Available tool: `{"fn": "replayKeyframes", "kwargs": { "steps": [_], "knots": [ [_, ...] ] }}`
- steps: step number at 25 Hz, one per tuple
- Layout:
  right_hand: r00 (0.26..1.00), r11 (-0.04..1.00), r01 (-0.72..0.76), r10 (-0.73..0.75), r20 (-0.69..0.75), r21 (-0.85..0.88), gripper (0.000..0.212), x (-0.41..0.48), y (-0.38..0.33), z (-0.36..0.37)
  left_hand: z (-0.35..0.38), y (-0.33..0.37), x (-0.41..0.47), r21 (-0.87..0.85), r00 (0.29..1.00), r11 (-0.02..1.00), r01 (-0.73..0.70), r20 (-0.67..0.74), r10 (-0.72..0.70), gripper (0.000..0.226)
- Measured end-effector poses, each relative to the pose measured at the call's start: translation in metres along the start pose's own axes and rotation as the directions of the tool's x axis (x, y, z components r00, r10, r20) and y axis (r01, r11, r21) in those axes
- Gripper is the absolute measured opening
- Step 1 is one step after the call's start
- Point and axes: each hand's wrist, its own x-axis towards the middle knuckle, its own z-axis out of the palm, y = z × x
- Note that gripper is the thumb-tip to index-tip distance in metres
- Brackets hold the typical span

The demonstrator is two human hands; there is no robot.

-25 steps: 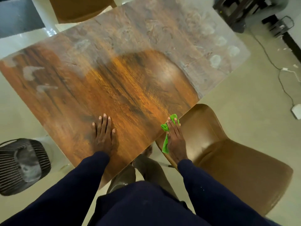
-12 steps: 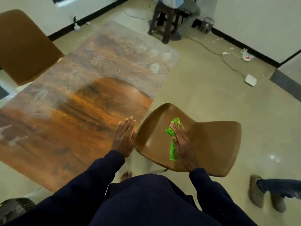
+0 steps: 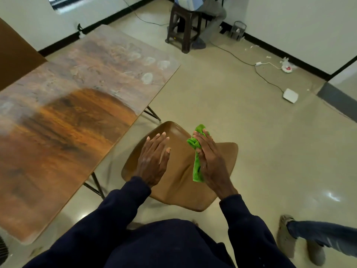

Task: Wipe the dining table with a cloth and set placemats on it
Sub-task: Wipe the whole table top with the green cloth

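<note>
The wooden dining table fills the left of the view; its near part looks dark and shiny, its far part dusty with pale smudges. My right hand holds a green cloth, which hangs under the palm above a brown chair. My left hand hovers over the chair seat with straight fingers and holds nothing. Both hands are off the table, to its right. No placemats are in view.
A second brown chair stands at the far left of the table. A dark stool with a seated person is at the back. Cables and a white box lie on the floor. Another person's feet are at the lower right.
My view has swung right, away from the table. My left hand has left the table top and now hovers over the chair; my right hand carried the cloth off the table edge.
</note>
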Motion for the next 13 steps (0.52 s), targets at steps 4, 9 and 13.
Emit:
{"fn": "replayKeyframes", "kwargs": {
  "steps": [4, 9, 13],
  "knots": [
    [1.0, 0.997, -0.009, 0.008, 0.025, 0.071, 0.046, -0.006, 0.052, -0.053, 0.038, 0.072, 0.006, 0.012, 0.995, 0.997, 0.07, -0.073, -0.069, 0.047],
    [0.999, 0.996, -0.002, -0.001, 0.042, 0.086, 0.048, 0.007, 0.108, -0.093, 0.08, 0.115, 0.047, 0.071, 0.992, 0.992, 0.102, -0.077, -0.097, 0.05],
    [0.991, 0.997, 0.068, -0.071, 0.112, 0.028, 0.052, 0.047, 0.154, -0.117, 0.118, 0.137, 0.086, 0.098, 0.983, 0.982, 0.163, -0.1, -0.154, 0.056]
  ]
}}
